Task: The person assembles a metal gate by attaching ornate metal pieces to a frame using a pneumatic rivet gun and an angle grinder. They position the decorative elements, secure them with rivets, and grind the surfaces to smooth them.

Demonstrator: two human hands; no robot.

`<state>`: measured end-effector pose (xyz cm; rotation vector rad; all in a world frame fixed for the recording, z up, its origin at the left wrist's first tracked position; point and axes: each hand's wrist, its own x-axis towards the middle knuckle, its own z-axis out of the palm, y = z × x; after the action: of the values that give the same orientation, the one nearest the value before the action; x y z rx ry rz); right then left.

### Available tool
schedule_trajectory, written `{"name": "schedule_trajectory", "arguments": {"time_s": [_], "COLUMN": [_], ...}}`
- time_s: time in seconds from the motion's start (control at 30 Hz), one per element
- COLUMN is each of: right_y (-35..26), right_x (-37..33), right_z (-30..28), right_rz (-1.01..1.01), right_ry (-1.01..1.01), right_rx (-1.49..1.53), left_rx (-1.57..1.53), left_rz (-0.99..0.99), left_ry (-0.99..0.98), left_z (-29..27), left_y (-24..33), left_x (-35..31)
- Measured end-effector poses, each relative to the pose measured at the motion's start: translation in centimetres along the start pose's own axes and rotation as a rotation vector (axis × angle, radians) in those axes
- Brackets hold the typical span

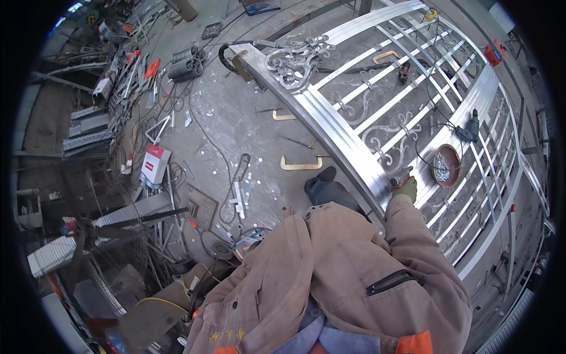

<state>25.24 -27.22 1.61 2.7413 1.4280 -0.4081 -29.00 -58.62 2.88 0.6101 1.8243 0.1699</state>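
Note:
My right hand point(405, 190), in a greenish glove, is closed around a grey power tool point(401, 177) whose exact kind I cannot make out. The tool rests at the edge of a large shiny metal gate frame point(359, 147). Just right of that hand, a reddish-brown bowl point(454, 154) with small silver metal pieces point(441, 167) sits on the frame's wide middle rail. Beyond the bowl lies a dark teal corded power tool point(470, 128). Scrolled metal ornaments point(299, 62) decorate the frame's far left corner. My left hand is out of sight.
Yellow C-shaped clamps point(300, 166) lie on the grey floor beside my dark shoe point(324, 176). Cables point(203, 133) trail across the floor. To the left are metal scraps, coiled springs point(186, 64) and a red-and-white box point(155, 165). A red tool point(494, 54) is at the far right.

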Motion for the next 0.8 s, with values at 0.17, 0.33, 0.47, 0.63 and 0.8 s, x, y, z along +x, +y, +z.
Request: {"name": "schedule_trajectory", "arguments": {"time_s": [0.17, 0.33, 0.47, 0.63, 0.8], "right_y": [0.1, 1.9, 3.5, -0.5, -1.9], "right_x": [2.3, 4.2, 5.1, 2.5, 0.5], "right_z": [2.9, 6.0, 6.9, 3.2, 2.7], "right_rz": [0.049, 0.047, 0.028, 0.004, 0.134], "right_ry": [-0.046, -0.057, -0.032, -0.126, 0.034], "right_rx": [0.024, 0.013, -0.004, -0.037, -0.122], "left_rx": [-0.021, -0.029, 0.242, 0.21, 0.162], "left_rz": [0.07, 0.197, 0.122, 0.246, 0.371], "left_ry": [0.069, 0.158, 0.075, 0.2, 0.288], "left_z": [-5.0, -12.7, -16.9, -22.6, -27.5], "left_y": [7.9, 15.2, 24.4, 38.1, 50.2], "left_x": [4.9, 11.0, 16.0, 20.1, 31.1]}}
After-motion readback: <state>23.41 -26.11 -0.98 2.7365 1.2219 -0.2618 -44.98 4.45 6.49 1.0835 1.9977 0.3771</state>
